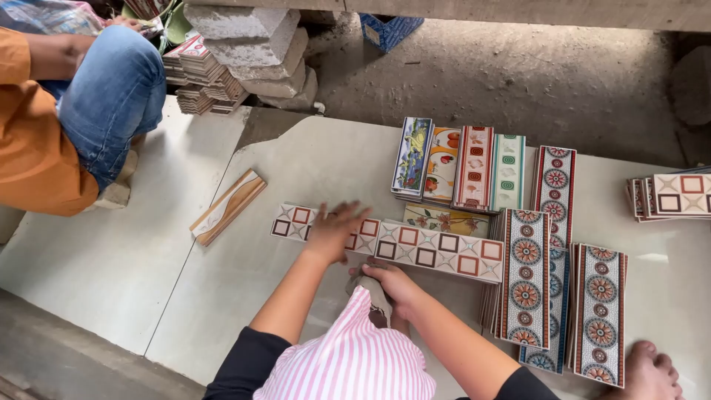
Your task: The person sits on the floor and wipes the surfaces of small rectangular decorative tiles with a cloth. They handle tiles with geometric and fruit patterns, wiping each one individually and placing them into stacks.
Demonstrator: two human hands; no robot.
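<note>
Two hands worked at the row of square-patterned border tiles (pixel 389 241) laid end to end on the pale slab (pixel 111 252): the left hand (pixel 333 230) lay flat with fingers spread on the row, seemingly steadying it, while the right hand (pixel 392 285) closed round a grey cloth (pixel 370 290) (bunched, just below the row). Stacks of round-motif tiles (pixel 563 289) stood beside, a seated person's jeans knee (pixel 111 96) well apart
</note>
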